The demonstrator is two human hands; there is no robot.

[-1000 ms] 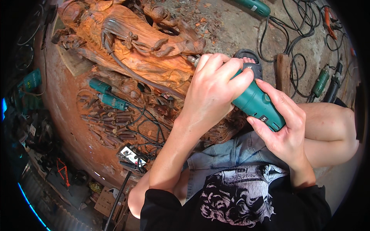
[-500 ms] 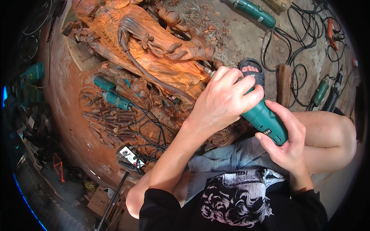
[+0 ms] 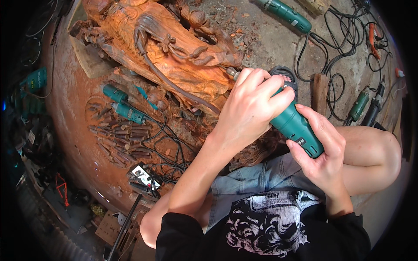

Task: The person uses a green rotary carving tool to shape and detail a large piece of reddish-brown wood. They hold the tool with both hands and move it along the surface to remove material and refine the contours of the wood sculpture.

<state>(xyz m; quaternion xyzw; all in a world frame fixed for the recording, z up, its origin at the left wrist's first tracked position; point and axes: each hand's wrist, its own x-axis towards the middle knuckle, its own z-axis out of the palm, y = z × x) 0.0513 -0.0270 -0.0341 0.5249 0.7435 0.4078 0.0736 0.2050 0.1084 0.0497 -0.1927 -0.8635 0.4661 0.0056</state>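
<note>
My left hand (image 3: pixel 249 106) is closed around the front of a green die grinder (image 3: pixel 292 122), its fingers wrapped over the body near the metal collet (image 3: pixel 232 72). My right hand (image 3: pixel 325 150) grips the rear of the same grinder, thumb on one side and fingers on the other. The nose of the tool points at the lower end of an orange-brown wood carving (image 3: pixel 174 65), which has flowing robe folds and a long dark curved stem across it. The bit at the tip is too small to make out, so I cannot tell whether it touches the wood.
Two more green power tools (image 3: pixel 128 112) lie left beside a heap of chisels (image 3: pixel 126 141). Black cables run to a white-topped box (image 3: pixel 143 177). Another green grinder (image 3: pixel 285 15) lies at the top; tangled cords (image 3: pixel 335 56) and a wooden block (image 3: pixel 321 91) are at right.
The grinder's nose has shifted slightly up and left along the carving, both hands moving with it. The grip of each hand stays the same.
</note>
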